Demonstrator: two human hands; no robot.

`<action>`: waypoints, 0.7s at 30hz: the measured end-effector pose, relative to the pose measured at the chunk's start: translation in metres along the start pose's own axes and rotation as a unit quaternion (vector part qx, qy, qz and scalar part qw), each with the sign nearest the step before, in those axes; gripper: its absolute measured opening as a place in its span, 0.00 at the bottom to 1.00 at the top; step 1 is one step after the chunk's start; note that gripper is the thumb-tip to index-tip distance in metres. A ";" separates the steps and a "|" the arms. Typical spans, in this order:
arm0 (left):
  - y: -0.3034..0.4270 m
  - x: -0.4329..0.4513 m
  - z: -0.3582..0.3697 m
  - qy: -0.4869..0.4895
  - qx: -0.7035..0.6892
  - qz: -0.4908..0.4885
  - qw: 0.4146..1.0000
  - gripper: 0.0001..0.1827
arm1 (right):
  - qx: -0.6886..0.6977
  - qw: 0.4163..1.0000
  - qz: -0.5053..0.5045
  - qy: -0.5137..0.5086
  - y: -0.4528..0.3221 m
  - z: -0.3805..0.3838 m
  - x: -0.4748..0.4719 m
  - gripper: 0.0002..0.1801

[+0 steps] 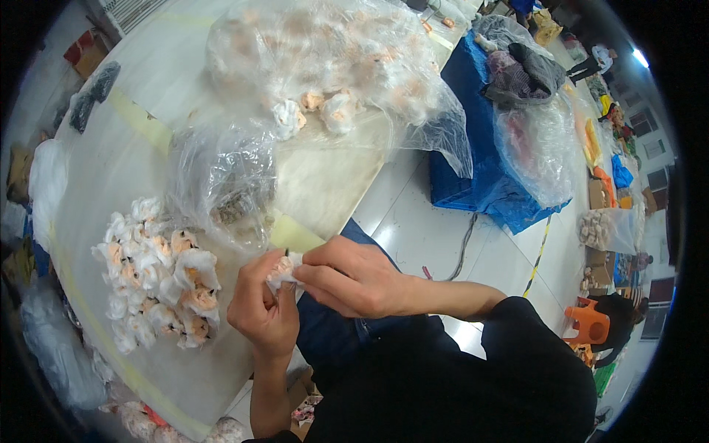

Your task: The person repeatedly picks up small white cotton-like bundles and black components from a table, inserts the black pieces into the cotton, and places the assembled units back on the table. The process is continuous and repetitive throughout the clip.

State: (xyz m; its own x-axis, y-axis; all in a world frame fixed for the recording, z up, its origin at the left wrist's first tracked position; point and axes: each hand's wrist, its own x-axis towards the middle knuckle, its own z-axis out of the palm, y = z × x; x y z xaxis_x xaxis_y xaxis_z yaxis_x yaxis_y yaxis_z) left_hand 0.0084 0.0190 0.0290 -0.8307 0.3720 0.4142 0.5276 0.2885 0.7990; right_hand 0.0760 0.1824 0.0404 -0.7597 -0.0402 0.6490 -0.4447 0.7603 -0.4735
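Note:
My left hand (263, 315) pinches a small peach-coloured piece (281, 269) partly wrapped in thin white material, possibly an artificial flower head. The fingertips of my right hand (354, 277) grip the white wrapping at its right side, and cover part of it. A dark tip pokes up at its top edge. To the left, a pile of similar white-wrapped peach pieces (158, 271) lies on the table (183, 382). Just beyond my hands sits a crumpled clear plastic bag (221, 177) with something greenish-brown inside.
A large clear bag of wrapped pieces (327, 50) covers the table's far part, with a few pieces (340, 112) at its mouth. Right of the table stands a blue crate (457, 183) holding plastic bags and a dark garment (526, 75). An orange stool (587, 324) and people are farther right.

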 end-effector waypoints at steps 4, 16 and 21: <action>-0.007 -0.009 -0.004 0.006 -0.011 -0.029 1.000 0.15 | 0.127 0.991 0.047 -0.006 -0.002 0.003 -0.004 0.15; -0.013 -0.008 -0.021 -0.031 -0.026 0.015 0.999 0.17 | 0.262 0.941 0.170 -0.130 0.020 -0.005 0.012 0.08; -0.011 -0.011 -0.035 -0.080 -0.112 -0.109 0.985 0.21 | 0.128 0.985 0.081 -0.088 0.012 0.015 0.014 0.07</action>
State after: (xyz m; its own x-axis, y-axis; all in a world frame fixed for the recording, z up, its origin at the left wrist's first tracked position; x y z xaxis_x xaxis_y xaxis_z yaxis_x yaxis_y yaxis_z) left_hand 0.0056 -0.0191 0.0308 -0.8718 0.4616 0.1637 0.2736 0.1818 0.9445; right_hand 0.0531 0.1814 0.0351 -0.8908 -0.0599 0.4504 -0.3987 0.5784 -0.7117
